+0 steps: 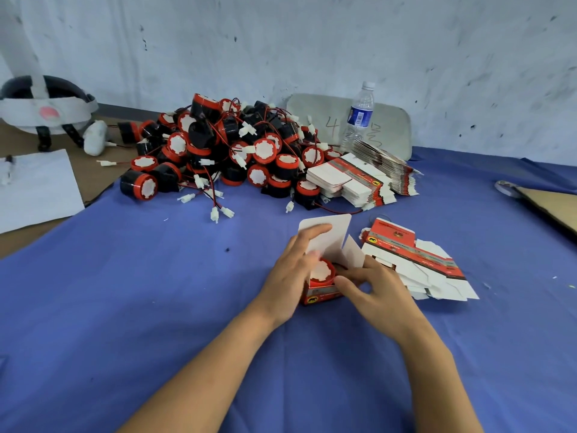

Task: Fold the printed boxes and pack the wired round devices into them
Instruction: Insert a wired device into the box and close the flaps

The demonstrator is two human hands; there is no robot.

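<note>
Both hands at a printed box (321, 295) with a round device (323, 271) seated inside.

The left hand (292, 273) lays its straight, close-set fingers (312, 234) against the raised white lid flap (335, 232). The right hand (379, 296) has its fingers curled and pinches the box's right rim, its thumb beside the device. The device's wire is hidden, and the left thumb is blurred. Beyond the fingertips lies a pile of devices (224, 151), and right of the right hand are flat boxes (418, 260). All of it rests on a blue cloth (125, 307) before a scuffed white wall (312, 42).
</note>
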